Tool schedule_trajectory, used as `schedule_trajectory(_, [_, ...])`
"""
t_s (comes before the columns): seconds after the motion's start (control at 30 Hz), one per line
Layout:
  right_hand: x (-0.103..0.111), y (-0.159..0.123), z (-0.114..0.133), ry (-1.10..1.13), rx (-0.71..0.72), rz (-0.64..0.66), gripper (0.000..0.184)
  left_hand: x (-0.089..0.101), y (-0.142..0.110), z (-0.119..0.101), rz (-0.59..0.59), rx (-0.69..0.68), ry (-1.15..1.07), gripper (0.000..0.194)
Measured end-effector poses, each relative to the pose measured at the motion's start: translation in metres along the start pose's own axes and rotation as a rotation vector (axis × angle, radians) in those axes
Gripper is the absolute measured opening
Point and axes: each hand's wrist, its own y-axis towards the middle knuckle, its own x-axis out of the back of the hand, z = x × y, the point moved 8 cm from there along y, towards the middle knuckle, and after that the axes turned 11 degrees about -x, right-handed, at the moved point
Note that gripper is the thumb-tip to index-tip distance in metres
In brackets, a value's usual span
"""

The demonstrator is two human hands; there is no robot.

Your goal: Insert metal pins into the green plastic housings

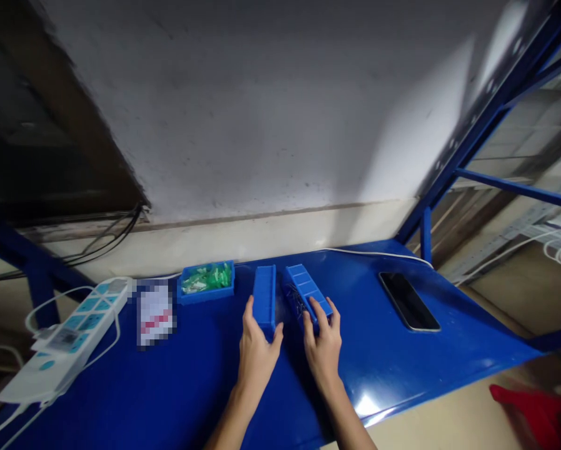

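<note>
Two blue plastic bins lie close together on a blue table [205, 375]. My left hand [258, 347] grips the near end of the left bin [264, 294], thumb on its right side and fingers on its left. The right bin [303, 281] is tilted on its side, and some thin dark pieces [295, 299] show at its opening on the left. My right hand [322, 340] has its fingers wrapped over that bin's near end. Further left, a third blue bin [206, 292] holds green and clear small pieces [210, 277].
A white power strip [74, 331] with cables runs along the left side. Beside it is a blurred white and red packet [155, 315]. A dark phone [409, 301] lies at the right. A wall [271, 125] stands behind, and blue frame posts [468, 144] rise at the right.
</note>
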Motion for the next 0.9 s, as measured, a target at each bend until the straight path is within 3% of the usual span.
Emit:
schedule_trajectory(0.07, [0.001,-0.001,-0.001,-0.003,0.026,-0.013,0.033,0.000,-0.002,0.003,0.071,0.041,-0.011,0.074])
schedule_trajectory(0.23, [0.008,-0.004,0.000,-0.008,0.124,-0.047,0.030,0.020,-0.004,-0.007,0.252,-0.038,0.044,0.057])
schedule_trajectory(0.53, [0.018,-0.017,-0.003,-0.025,0.261,-0.066,0.027,0.056,-0.006,0.000,0.456,-0.112,0.000,0.063])
schedule_trajectory(0.67, [0.021,-0.018,0.002,0.004,0.292,-0.057,0.028,0.067,-0.002,-0.002,0.479,-0.135,0.012,0.063])
schedule_trajectory(0.83, [0.019,-0.018,0.006,0.098,0.322,-0.021,0.057,0.088,0.007,-0.001,0.431,-0.128,0.032,0.061])
schedule_trajectory(0.9, [0.017,-0.016,0.005,0.107,0.331,0.005,0.060,0.098,0.012,0.000,0.402,-0.112,0.027,0.063])
